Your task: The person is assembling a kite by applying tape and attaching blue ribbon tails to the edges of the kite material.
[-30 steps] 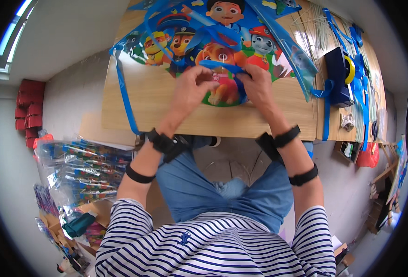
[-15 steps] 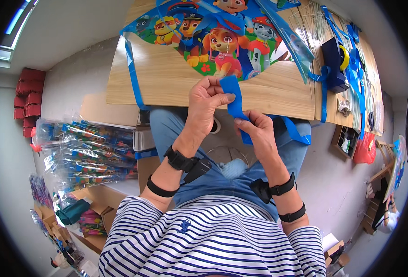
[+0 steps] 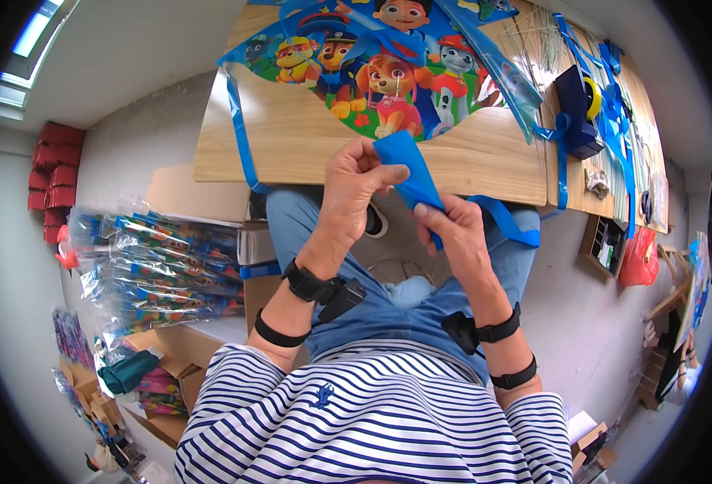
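Between my two hands a blue plastic ribbon (image 3: 411, 168) is stretched, just off the near edge of the table. My left hand (image 3: 354, 187) pinches its upper end between thumb and fingers. Lower down, my right hand (image 3: 458, 232) is closed on the same strip. Past my fingertips lies a colourful printed plastic sheet (image 3: 392, 93) with cartoon puppies, its lower point near the ribbon's upper end. Another blue strip (image 3: 503, 219) loops over the table edge beside my right hand and onto my thigh.
A dark blue tape dispenser (image 3: 575, 111) with a yellow core stands at the table's right, among tangled blue ribbons and thin rods (image 3: 553, 40). Left of my knee are packed plastic bundles (image 3: 166, 270). A red bag (image 3: 640, 258) hangs at right. Red packages (image 3: 54, 169) are stacked far left.
The blue ribbon between my hands is now straighter and flatter, slanting down to the right. My right hand has shifted slightly to the right; my left hand keeps its pinch.
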Demonstrator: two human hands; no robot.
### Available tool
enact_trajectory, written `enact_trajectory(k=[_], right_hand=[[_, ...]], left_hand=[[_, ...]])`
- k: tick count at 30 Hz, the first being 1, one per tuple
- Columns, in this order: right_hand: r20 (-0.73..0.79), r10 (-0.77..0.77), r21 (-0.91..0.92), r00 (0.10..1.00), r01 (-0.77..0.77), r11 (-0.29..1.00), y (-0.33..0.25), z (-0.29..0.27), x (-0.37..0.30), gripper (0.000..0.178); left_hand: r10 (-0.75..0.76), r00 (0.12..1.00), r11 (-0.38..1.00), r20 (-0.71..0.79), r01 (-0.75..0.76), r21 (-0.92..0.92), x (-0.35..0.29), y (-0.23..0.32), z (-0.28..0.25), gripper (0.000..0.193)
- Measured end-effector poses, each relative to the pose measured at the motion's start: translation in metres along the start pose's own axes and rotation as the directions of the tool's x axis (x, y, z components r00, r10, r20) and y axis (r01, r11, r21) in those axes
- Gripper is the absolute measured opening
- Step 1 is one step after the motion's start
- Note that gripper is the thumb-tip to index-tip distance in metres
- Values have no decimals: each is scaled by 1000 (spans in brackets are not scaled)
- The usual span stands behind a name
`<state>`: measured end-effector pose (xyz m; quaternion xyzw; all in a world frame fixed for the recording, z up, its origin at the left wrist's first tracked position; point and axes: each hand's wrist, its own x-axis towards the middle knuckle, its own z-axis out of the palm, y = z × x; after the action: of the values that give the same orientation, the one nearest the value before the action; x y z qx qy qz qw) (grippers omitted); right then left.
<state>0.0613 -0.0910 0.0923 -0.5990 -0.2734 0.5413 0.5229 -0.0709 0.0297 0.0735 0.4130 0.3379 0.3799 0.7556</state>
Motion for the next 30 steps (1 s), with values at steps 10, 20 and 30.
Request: enact_trajectory(k=[10,20,30], right_hand=[[174,228,-295,958,-170,940,9,-129,-52,18],[-7,132,11,991,-132,991,-21,-101,-19,26],[-107,-26,24,994,29,999,-28,-60,21,20]], left_hand=[[312,823,948,-475,-303,97,71,64,-165,17],[67,973,879,219,-162,449,54,63,-58,23],[-272,817,954,509,159,254,59,-3,12,19]])
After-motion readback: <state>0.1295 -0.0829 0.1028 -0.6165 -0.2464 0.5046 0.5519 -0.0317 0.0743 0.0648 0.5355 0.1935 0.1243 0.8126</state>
